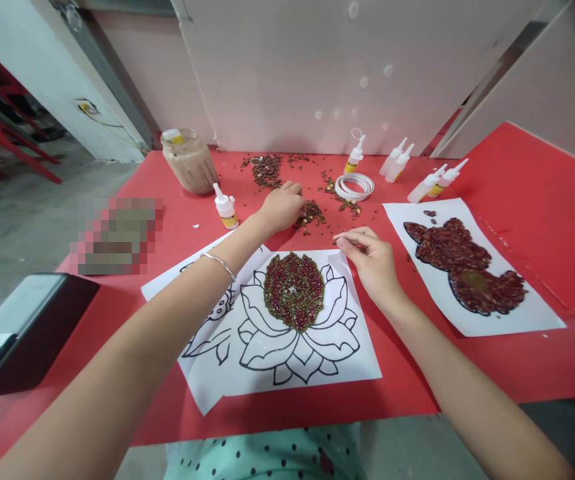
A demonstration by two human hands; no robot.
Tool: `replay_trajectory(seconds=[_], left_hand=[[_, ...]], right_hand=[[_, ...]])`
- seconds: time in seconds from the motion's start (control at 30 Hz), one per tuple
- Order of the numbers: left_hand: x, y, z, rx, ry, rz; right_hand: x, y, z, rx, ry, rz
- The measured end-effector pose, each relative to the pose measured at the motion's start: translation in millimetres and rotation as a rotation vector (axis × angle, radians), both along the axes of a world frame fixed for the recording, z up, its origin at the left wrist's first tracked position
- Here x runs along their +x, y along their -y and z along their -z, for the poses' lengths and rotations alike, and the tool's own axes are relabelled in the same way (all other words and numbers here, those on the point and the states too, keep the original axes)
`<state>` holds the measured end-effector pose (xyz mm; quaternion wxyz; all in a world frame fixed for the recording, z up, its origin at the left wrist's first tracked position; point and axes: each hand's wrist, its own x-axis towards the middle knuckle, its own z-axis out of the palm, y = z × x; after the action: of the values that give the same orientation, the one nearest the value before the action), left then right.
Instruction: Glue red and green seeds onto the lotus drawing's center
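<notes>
My left hand [283, 205], with a bracelet on its wrist, reaches past the paper to a small pile of green and brown beans [313, 215]. Its fingers are bent together at the pile, and what they pinch is hidden. My right hand [371, 261] hovers by the top right corner of the lotus drawing [267, 343], thumb and forefinger pressed together on something too small to make out. Red and green beans cover the lotus's middle [294, 290] in a rounded patch; the outer petals are bare line drawing. Another sheet [207, 383] lies partly under it.
Dark red beans [266, 172] lie scattered at the back beside a large jar [190, 163]. A glue bottle [226, 208] stands left, several more at the back right near a tape roll [354, 188]. A bean-covered picture [467, 267] lies right, a dark case [37, 333] left.
</notes>
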<state>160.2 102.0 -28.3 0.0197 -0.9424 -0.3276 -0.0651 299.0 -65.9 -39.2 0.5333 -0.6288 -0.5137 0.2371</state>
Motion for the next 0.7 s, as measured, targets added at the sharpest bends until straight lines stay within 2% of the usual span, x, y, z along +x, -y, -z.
replay_trajectory(seconds=[0.17,0.27,0.4,0.53,0.7], left_hand=[[-10,16,-16.1,-0.012,0.011,-0.02],[-25,33,-29.2,-0.056,-0.005,0.023],[-49,64,-40.4,-0.242,0.035,0.112],[-66,91,-39.2,-0.4,0.067,0.153],[-73,106,-27.1,-0.445,0.098,0.196]], right_hand=[[0,0,0.1,0.005,-0.013,-0.003],[0,1,0.3,0.009,-0.017,-0.003],[0,1,0.1,0.009,-0.012,-0.008],[-1,1,1.1,0.001,0.001,-0.009],[-1,0,3.8,-0.002,0.011,-0.01]])
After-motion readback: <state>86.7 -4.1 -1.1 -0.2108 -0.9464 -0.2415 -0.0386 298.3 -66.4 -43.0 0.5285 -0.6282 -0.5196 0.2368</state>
